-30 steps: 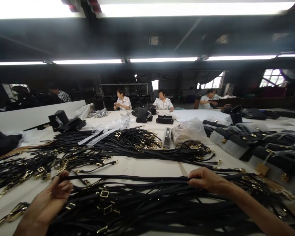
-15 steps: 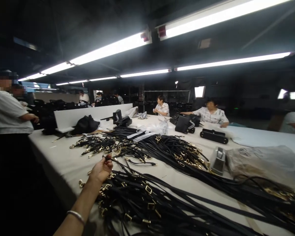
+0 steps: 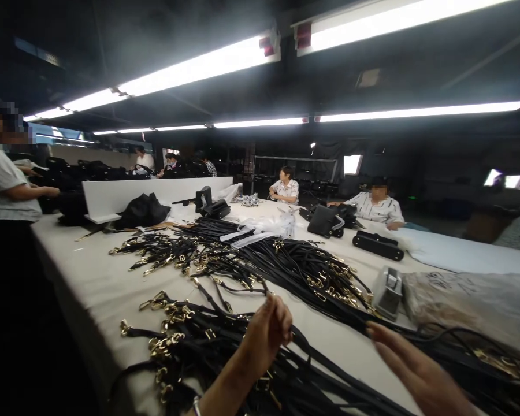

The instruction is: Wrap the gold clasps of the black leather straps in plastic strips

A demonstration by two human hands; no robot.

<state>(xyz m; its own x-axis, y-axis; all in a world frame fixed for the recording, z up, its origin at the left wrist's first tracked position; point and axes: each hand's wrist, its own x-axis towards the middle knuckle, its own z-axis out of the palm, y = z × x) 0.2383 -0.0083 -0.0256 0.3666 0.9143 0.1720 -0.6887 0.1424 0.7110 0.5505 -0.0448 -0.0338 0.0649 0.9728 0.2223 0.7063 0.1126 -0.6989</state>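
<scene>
In the head view, my left hand is closed in a pinch over the near pile. A thin black strap runs from its fingers, with a short dark end showing above the fingertips. To the right, my right hand reaches in with its fingers stretched out and nothing visible in them. Below and around my left hand lies a pile of long black straps with gold clasps and buckles. Shorter black straps with gold hooks are heaped beyond it.
A second bundle of black straps crosses the pale table. At the right are a grey metallic device and a clear plastic bag. Black bags stand farther back. Several people sit or stand around the table.
My left hand has moved right with the strap, away from the shorter straps. My right hand has come into view at the lower right. The camera has shifted slightly.
</scene>
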